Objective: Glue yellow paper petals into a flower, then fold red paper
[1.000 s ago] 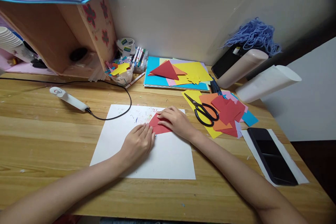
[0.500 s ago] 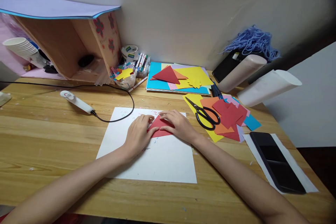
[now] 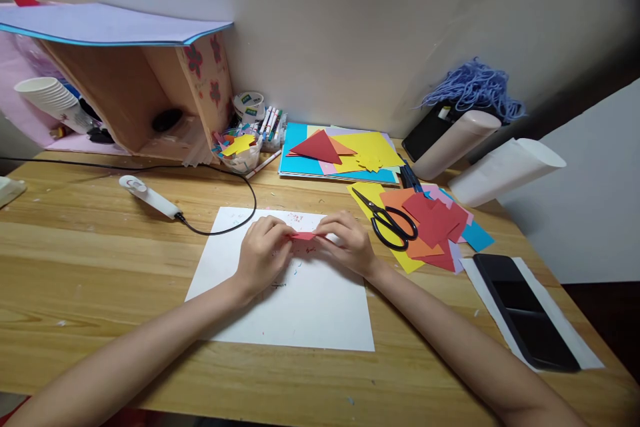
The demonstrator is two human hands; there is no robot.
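Note:
A piece of red paper (image 3: 303, 236) is pinched between my two hands, just over a white sheet (image 3: 305, 320) on the wooden table. My left hand (image 3: 265, 250) grips its left end with thumb and fingers. On the other side, my right hand (image 3: 347, 243) holds the right end in the same way. Only a narrow strip of the red paper shows edge-on; the fingers cover its ends. Small colored marks are scattered over the white sheet. To the right of my right hand lie black-handled scissors (image 3: 387, 217) on yellow paper.
Red paper scraps (image 3: 435, 220) overlap by the scissors. A phone (image 3: 525, 310) lies at the right. Behind are a stack of colored paper (image 3: 295, 167), a cup of scraps (image 3: 243, 157) and an open cardboard box (image 3: 110, 93). A corded white tool (image 3: 150, 197) rests at the left.
The red paper, earlier lying flat as a triangle under my fingers, is now lifted and tilted so that only a thin strip shows. My fingers have closed on its two ends.

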